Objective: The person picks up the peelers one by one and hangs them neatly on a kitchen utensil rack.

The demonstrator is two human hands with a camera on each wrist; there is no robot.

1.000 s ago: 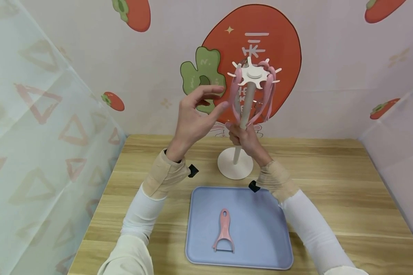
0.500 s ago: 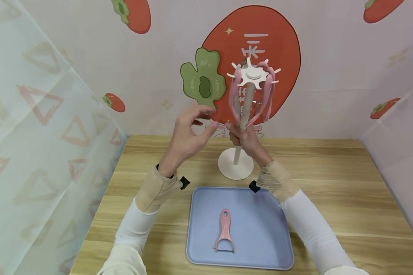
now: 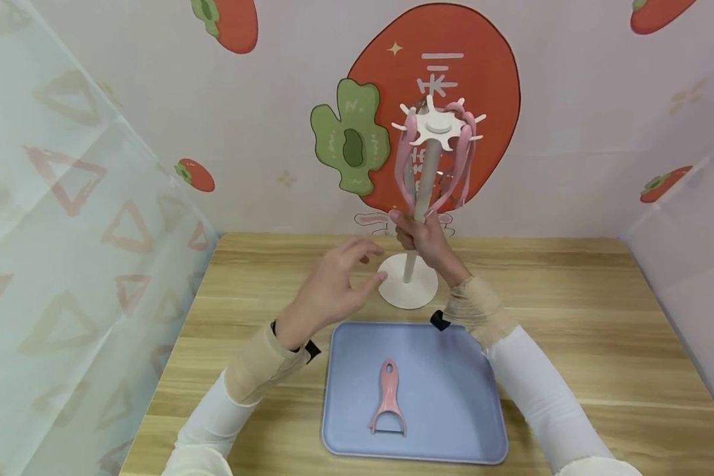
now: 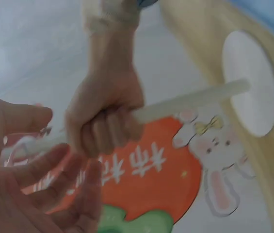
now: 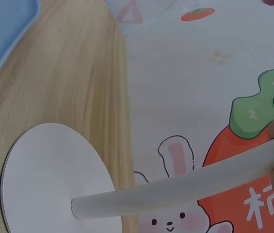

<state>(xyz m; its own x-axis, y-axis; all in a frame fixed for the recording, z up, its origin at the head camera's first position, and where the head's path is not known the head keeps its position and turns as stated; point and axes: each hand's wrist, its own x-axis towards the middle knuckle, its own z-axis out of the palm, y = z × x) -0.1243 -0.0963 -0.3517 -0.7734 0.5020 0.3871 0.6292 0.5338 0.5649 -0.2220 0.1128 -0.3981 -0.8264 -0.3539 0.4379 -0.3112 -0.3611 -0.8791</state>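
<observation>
A white stand point(image 3: 430, 175) rises from a round base point(image 3: 413, 299) at the back of the table, with a many-hooked top point(image 3: 439, 125). Slim pink utensils point(image 3: 403, 162) hang from its hooks; their lower parts overlap the pole. My right hand point(image 3: 426, 239) grips the pole partway up, its fingers wrapped round it in the left wrist view. To the left of the base, my left hand point(image 3: 333, 284) hovers with fingers and thumb spread, holding nothing. A pink peeler point(image 3: 389, 390) lies on the blue tray point(image 3: 458, 396), its blade end toward me.
The tray sits near the front of the wooden table point(image 3: 571, 330), close below both wrists. A patterned cloth wall point(image 3: 571, 99) stands directly behind the stand, and another point(image 3: 95, 231) closes off the left side.
My left hand has come down and toward me, away from the hanging pink utensils to beside the stand's base. The right hand keeps its grip on the pole.
</observation>
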